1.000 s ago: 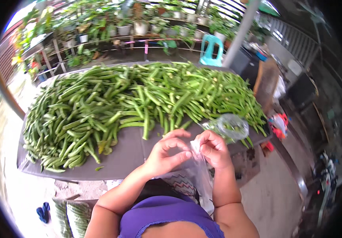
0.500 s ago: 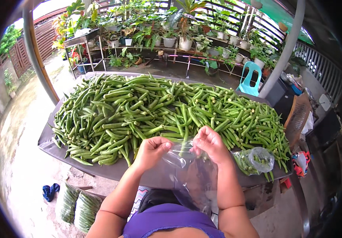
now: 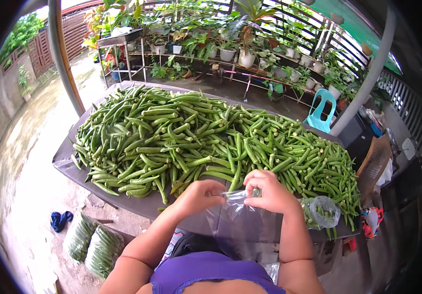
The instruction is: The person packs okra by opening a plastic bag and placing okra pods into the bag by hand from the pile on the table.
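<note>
On the ground at the far left, two filled clear bags of green okra pods point(image 3: 93, 245) are seen lying beside a crumpled blue cloth point(image 3: 61, 219), so some packing can be judged as already done. Further right, a very large heap of long green okra pods point(image 3: 196, 139) is spread over the grey cloth-covered table point(image 3: 69, 164), and most of the work appears to be left. Near the front edge of the table, an empty clear thin plastic bag point(image 3: 243, 220) is held up by its mouth, and nothing can be seen inside it. The left hand point(image 3: 200, 195) is raised from a bent forearm, and its fingers are closed in a pinch on the left side of the bag's rim. The right hand point(image 3: 270, 192) is held just beside it, knuckles up, with the fingertips pinched shut on the other side of the rim. To the right, a small clear bag with a few pods point(image 3: 322, 212) is resting at the table edge.
</note>
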The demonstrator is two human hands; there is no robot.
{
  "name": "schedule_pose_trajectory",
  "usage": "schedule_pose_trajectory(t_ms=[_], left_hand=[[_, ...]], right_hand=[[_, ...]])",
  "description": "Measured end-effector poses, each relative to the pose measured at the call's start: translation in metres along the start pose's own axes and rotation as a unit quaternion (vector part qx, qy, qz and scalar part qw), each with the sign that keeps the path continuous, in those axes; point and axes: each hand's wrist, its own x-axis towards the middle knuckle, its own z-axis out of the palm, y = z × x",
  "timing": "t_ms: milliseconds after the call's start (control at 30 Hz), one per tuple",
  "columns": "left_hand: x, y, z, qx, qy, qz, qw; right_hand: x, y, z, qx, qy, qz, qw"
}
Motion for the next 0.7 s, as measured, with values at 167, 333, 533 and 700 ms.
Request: schedule_pose_trajectory(t_ms=[167, 333, 533, 700], left_hand=[[-0.002, 0.011, 0.011, 0.022, -0.114, -0.023, 0.993], [0.017, 0.018, 0.021, -0.005, -0.153, -0.019, 0.988], [0.018, 0.014, 0.034, -0.230, -0.080, -0.094, 0.965], [0.053, -0.015, 0.008, -0.610, -0.039, -0.229, 0.757]], right_hand=[[-0.001, -0.030, 0.008, 0.115, -0.045, 0.199, 0.972], [-0.002, -0.040, 0.004, 0.047, 0.100, 0.067, 0.992], [-0.021, -0.045, 0.013, -0.156, 0.274, -0.040, 0.948], [-0.060, -0.068, 0.028, -0.081, 0.057, -0.034, 0.995]])
